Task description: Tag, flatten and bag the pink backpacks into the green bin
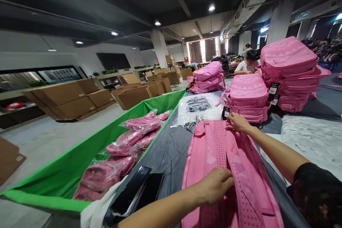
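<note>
A pink backpack (197, 156) lies on the dark table in front of me, its back panel and perforated shoulder straps facing up. My left hand (217, 185) is closed over the middle of the backpack, fingers curled at the inner edge of the right-side shoulder strap (236, 174). Farther up, my right hand (239, 123) pinches the top of that strap near the backpack's upper edge. The left fingertips are partly hidden. Just beyond the right hand stands a short stack of pink backpacks (247, 91) with a black hang tag (226, 111).
A taller backpack stack (290, 60) rises at right, another stack (208, 76) farther back. Clear plastic bags (199, 107) lie ahead; white packaging (310, 135) lies right. At left, a green-sided bin (66, 171) holds bagged pink backpacks (123, 142). Two phones (149, 188) lie nearby. A person (244, 66) sits beyond.
</note>
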A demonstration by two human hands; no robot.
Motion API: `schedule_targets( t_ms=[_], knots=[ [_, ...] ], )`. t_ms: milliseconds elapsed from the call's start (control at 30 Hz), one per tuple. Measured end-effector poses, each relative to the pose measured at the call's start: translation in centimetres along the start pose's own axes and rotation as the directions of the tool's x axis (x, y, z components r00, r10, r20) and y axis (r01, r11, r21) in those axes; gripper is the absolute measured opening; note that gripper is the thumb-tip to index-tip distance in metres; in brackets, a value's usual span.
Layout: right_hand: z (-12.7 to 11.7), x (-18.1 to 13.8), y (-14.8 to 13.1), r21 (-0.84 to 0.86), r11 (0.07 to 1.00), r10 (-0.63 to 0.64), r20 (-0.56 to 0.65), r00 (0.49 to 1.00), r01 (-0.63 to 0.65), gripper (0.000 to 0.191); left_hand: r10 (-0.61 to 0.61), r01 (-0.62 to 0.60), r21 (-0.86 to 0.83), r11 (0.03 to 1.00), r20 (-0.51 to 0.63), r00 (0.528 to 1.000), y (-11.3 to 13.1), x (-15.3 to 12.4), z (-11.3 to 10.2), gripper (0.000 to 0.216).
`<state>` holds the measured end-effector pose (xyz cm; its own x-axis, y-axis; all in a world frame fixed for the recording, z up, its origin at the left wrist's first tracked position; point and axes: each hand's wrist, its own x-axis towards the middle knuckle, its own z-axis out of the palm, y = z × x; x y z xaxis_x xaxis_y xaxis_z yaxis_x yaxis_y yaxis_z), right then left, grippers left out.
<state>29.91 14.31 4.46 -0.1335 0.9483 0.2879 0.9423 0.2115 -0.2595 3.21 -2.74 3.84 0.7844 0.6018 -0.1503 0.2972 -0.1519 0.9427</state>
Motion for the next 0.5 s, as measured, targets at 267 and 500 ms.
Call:
schedule_targets(
  t_ms=[267, 500],
  knots=[
    [6.4, -0.4, 3.5, 0.126, 0.991, -0.048, -0.059, 0.997, 0.055, 0.057, 0.180, 0.304, 0.562, 0.769, -0.648, 0.740, -2.4, 8.5, -15.2, 0.054],
    [7.7, -1.0, 4.3, 0.221, 0.955, -0.153, -0.204, 0.967, 0.198, 0.048, 0.227, 0.201, 0.621, 0.758, -0.539, 0.811, -6.1, 15.8, -17.4, 0.034]
  ],
)
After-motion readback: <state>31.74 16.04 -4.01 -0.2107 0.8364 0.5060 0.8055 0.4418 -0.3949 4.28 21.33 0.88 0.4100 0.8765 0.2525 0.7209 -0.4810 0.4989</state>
